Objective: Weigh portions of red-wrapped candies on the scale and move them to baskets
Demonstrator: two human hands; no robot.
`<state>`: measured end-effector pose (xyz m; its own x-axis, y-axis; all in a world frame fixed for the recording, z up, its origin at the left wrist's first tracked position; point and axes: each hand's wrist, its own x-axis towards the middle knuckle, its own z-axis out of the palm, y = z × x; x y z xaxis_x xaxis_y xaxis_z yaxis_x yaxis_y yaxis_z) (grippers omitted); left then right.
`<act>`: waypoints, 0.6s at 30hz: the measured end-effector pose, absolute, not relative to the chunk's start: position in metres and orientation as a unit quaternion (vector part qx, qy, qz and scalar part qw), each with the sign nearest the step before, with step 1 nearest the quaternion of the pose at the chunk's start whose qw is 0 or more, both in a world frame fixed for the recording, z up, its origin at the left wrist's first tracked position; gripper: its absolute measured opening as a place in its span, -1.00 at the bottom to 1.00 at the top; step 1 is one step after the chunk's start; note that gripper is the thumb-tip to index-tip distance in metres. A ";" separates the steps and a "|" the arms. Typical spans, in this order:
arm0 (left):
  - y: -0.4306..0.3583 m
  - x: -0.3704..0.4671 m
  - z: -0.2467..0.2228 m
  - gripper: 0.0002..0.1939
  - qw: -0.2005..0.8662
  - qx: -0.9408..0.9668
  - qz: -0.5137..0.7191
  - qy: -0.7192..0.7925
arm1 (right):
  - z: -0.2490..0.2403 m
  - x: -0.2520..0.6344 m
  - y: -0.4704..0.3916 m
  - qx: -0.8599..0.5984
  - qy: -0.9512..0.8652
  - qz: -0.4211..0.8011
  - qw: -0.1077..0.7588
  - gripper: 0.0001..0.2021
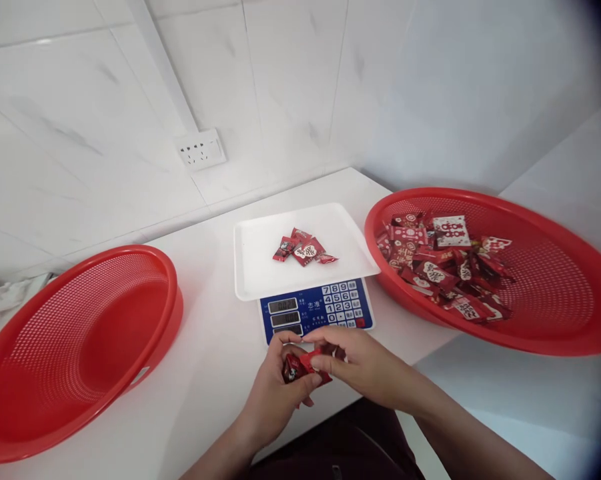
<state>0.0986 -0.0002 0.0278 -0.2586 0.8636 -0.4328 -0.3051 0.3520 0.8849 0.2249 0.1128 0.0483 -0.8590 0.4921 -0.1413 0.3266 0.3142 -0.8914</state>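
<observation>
Both hands meet just in front of the digital scale (313, 312), with red wrapped candies (294, 367) between them. My left hand (275, 390) is curled around some of these candies. Fingers of my right hand (353, 360) pinch a red wrapper at the same spot; how many pieces each hand has is partly hidden. On the scale's white tray (257, 273) lies a small pile of red candies (306, 251). The scale's keypad and small displays face me, the lower display partly covered by my fingers.
To the right, a red basket (555, 340) with perforated walls holds many wrapped candies (445, 267), and its near side reaches past the table's edge. Another red basket (167, 320) stands at the left, no candies visible in it. A socket (200, 150) is on the tiled wall behind.
</observation>
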 end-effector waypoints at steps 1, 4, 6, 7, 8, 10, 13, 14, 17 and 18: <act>-0.002 0.102 0.024 -0.59 0.569 0.232 0.509 0.603 | 0.046 0.228 0.106 -0.261 -0.795 0.544 0.062 -0.83; -0.007 0.109 0.016 -0.58 0.594 0.227 0.488 0.597 | 0.037 0.236 0.094 -0.290 -0.770 0.566 0.039 -0.86; -0.009 0.111 0.013 -0.58 0.605 0.232 0.485 0.587 | 0.033 0.240 0.093 -0.298 -0.756 0.582 0.033 -0.88; -0.009 0.112 0.013 -0.58 0.607 0.234 0.486 0.583 | 0.032 0.241 0.093 -0.300 -0.750 0.588 0.032 -0.88; -0.009 0.112 0.013 -0.58 0.608 0.237 0.486 0.581 | 0.031 0.243 0.094 -0.301 -0.746 0.593 0.034 -0.89; -0.008 0.111 0.015 -0.59 0.601 0.244 0.486 0.585 | 0.031 0.245 0.095 -0.304 -0.739 0.600 0.047 -0.90; -0.006 0.109 0.018 -0.63 0.592 0.272 0.472 0.594 | 0.032 0.247 0.097 -0.308 -0.717 0.621 0.069 -0.91; -0.006 0.109 0.018 -0.66 0.595 0.285 0.457 0.597 | 0.033 0.249 0.098 -0.309 -0.708 0.631 0.071 -0.91; -0.007 0.109 0.016 -0.71 0.606 0.316 0.400 0.611 | 0.037 0.259 0.105 -0.318 -0.689 0.647 0.073 -0.92; -0.007 0.109 0.014 -0.70 0.603 0.321 0.387 0.620 | 0.040 0.266 0.110 -0.326 -0.688 0.643 0.084 -0.91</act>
